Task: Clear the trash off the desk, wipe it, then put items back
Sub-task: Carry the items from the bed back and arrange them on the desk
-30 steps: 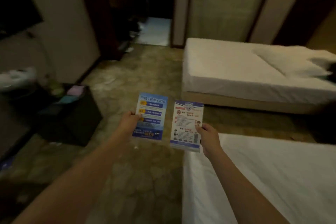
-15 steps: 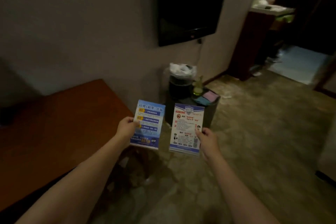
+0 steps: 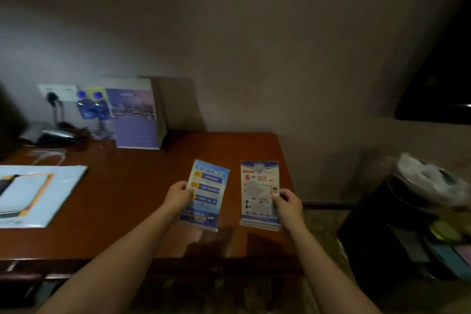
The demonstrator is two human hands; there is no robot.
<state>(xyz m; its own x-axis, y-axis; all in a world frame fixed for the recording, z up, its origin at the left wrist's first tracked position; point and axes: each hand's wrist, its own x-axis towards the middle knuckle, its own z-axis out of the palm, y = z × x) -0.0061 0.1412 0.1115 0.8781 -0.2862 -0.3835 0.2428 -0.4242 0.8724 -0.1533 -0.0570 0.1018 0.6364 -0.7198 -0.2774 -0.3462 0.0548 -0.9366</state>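
Each hand pinches a card stand, left hand (image 3: 178, 195) blue card (image 3: 205, 194), right hand (image 3: 288, 201) white card (image 3: 258, 194), both near desk (image 3: 127, 199) rt edge; set too close & they'll tip off.

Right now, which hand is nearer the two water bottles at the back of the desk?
Left. The left hand is right of and in front of the water bottles; the right hand is farther right, near the desk's right edge.

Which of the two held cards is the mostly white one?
The white card with the blue footer, pinched by the right hand. The left hand holds the blue card with yellow number tabs.
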